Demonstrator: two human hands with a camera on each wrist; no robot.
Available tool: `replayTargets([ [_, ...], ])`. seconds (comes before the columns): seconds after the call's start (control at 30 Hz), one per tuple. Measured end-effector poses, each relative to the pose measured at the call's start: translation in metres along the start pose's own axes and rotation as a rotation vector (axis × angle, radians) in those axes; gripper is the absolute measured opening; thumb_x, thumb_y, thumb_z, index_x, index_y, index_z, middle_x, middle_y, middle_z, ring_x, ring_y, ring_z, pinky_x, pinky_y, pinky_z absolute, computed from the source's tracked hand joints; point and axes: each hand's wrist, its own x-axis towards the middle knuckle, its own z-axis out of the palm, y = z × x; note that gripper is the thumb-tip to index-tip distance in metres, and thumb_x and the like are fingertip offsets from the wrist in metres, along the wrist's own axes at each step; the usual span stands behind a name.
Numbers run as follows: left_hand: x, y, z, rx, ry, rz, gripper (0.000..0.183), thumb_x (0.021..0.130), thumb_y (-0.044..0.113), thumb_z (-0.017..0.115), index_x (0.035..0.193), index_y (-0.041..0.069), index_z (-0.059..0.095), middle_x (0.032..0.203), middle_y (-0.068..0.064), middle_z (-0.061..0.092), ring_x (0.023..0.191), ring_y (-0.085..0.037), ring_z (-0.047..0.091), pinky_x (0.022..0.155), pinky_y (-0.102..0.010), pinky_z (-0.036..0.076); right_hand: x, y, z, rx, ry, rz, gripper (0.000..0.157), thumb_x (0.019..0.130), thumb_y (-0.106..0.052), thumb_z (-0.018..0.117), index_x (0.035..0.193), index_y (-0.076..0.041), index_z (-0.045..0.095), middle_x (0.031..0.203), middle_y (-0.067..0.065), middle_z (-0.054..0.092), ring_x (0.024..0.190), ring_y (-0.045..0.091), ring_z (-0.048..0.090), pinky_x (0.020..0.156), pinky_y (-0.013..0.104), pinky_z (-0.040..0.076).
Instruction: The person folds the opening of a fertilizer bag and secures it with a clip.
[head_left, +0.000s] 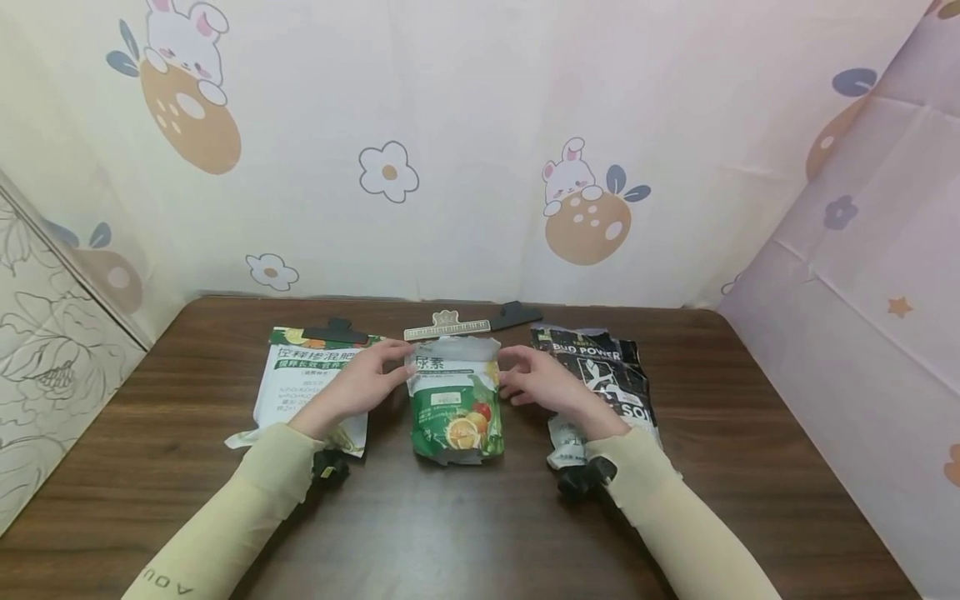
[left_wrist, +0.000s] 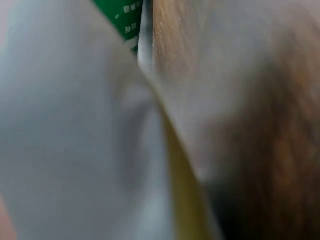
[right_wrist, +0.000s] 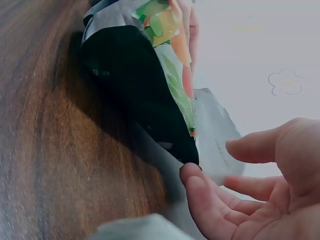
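Observation:
A green-and-white fertilizer bag (head_left: pixel 456 417) with fruit printed on it stands between the hands, its pale top flap (head_left: pixel 457 347) spread at the upper end. At the bag's upper left edge is my left hand (head_left: pixel 365 382), thumb and index finger reaching to the side. My right hand (head_left: pixel 542 382) is at the upper right edge. In the right wrist view the right hand's fingertips (right_wrist: pixel 192 175) meet the bag's dark green side (right_wrist: pixel 135 85), the thumb standing apart. Close to the left wrist view is a blurred pale bag surface (left_wrist: pixel 65 125).
On the left lies a white fertilizer bag (head_left: pixel 300 392) with a black clip (head_left: pixel 335 331) at its top. Black printed bags (head_left: pixel 600 367) lie on the right, by the right forearm. Behind the middle bag are a silver wide clip (head_left: pixel 447 327) and another black clip (head_left: pixel 516 314).

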Motion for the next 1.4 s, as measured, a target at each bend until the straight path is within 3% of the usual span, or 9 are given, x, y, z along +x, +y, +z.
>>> replayTargets([
  [0.13,0.000,0.002,-0.002,-0.103,0.024,0.025,0.046,0.099,0.023,0.063,0.140,0.004,0.056,0.142,-0.012,0.051,0.129,-0.035,0.051,0.104,-0.054,0.040,0.001,0.002,-0.001,0.044,-0.001,-0.007,0.060,0.097,-0.010,0.062,0.151,-0.009,0.036,0.104,0.016,0.068,0.090,0.025,0.068,0.079,0.038,0.057],
  [0.37,-0.001,0.005,-0.006,-0.286,0.090,0.010,0.045,0.091,0.014,0.074,0.133,0.009,0.061,0.132,-0.009,0.059,0.111,-0.027,0.064,0.089,-0.044,0.052,-0.001,-0.003,-0.001,0.092,-0.002,-0.036,0.073,0.093,-0.007,0.067,0.155,-0.012,0.029,0.100,0.017,0.068,0.087,0.027,0.068,0.078,0.039,0.057],
  [0.57,-0.003,0.010,-0.011,-0.364,0.114,0.025,0.047,0.088,0.009,0.076,0.132,0.011,0.061,0.125,-0.010,0.062,0.105,-0.024,0.066,0.083,-0.038,0.053,-0.009,-0.010,-0.003,0.072,0.035,-0.069,0.069,0.092,-0.007,0.066,0.153,-0.012,0.034,0.098,0.016,0.067,0.088,0.027,0.068,0.078,0.040,0.057],
  [0.8,-0.005,0.014,-0.014,-0.447,0.119,0.064,0.046,0.088,0.002,0.074,0.131,0.010,0.062,0.130,-0.011,0.060,0.106,-0.026,0.066,0.081,-0.027,0.053,-0.012,-0.014,-0.008,0.044,0.064,-0.116,0.064,0.095,-0.009,0.066,0.152,-0.015,0.037,0.105,0.017,0.065,0.087,0.027,0.068,0.076,0.045,0.058],
  [0.97,-0.007,0.016,-0.015,-0.485,0.108,0.067,0.046,0.089,0.000,0.073,0.132,0.011,0.062,0.134,-0.009,0.058,0.107,-0.026,0.066,0.082,-0.029,0.054,-0.016,-0.018,-0.010,-0.002,0.093,-0.156,0.065,0.094,-0.010,0.068,0.152,-0.015,0.039,0.113,0.017,0.063,0.087,0.026,0.068,0.078,0.048,0.057],
  [1.2,-0.008,0.018,-0.013,-0.580,0.094,0.044,0.046,0.090,-0.003,0.070,0.134,0.008,0.060,0.135,-0.012,0.057,0.111,-0.028,0.064,0.087,-0.033,0.054,-0.016,-0.018,-0.012,-0.055,0.115,-0.191,0.064,0.093,-0.009,0.068,0.151,-0.013,0.042,0.100,0.015,0.068,0.085,0.031,0.069,0.076,0.048,0.057],
  [1.4,-0.008,0.020,-0.012,-0.627,0.124,0.025,0.046,0.090,-0.004,0.068,0.134,0.006,0.060,0.139,-0.010,0.054,0.114,-0.028,0.061,0.089,-0.038,0.054,-0.016,-0.018,-0.012,-0.109,0.176,-0.235,0.066,0.091,-0.010,0.071,0.151,-0.016,0.044,0.093,0.010,0.070,0.084,0.031,0.068,0.077,0.048,0.055],
])
